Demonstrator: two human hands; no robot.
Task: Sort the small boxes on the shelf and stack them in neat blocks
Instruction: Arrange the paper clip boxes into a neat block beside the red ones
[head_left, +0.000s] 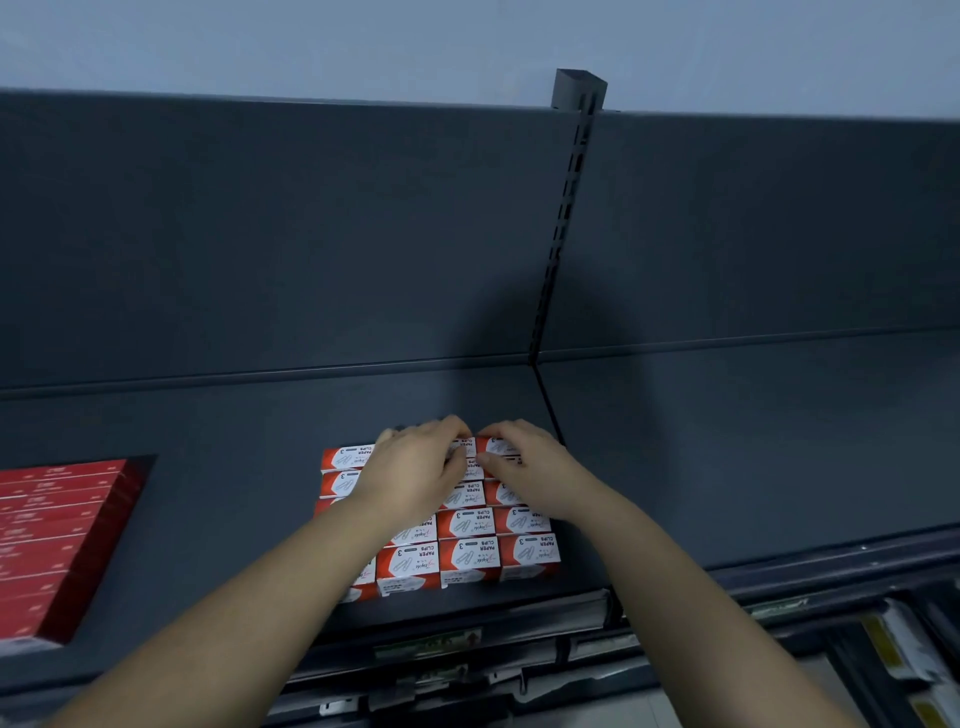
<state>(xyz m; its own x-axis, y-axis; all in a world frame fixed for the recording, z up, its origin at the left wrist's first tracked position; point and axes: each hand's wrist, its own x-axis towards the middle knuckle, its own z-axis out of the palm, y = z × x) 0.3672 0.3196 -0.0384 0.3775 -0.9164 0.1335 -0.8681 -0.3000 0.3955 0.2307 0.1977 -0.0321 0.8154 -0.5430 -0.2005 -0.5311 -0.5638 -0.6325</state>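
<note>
A person's two bare hands work at the far edge of a block of paper clip boxes (467, 556) that sits just below the middle of the frame on a dark grey shelf (234, 493). The red-and-white boxes, each printed "PAPER CLIPS", lie side by side in tight rows and touch one another, with the front row near the shelf's lip. The left hand (415, 470) lies over the left half of the block, its fingers curled down over the back row and clasped on the boxes there; exactly which box it grips is hidden beneath the hand. Just beside it, the right hand (532, 473) pinches a back-row box (496, 446) between bent fingers on top and the thumb on the near face. The two hands almost meet at the fingertips. At the lower left edge of the frame stands a separate stack of long red boxes (52, 535), well apart from the block. A slotted upright (563, 218) runs up the grey back panel (260, 234) in the upper centre, under a pale wall (311, 41). Lower shelves at the bottom right hold yellow-and-white packages (904, 649), too blurred to read.
</note>
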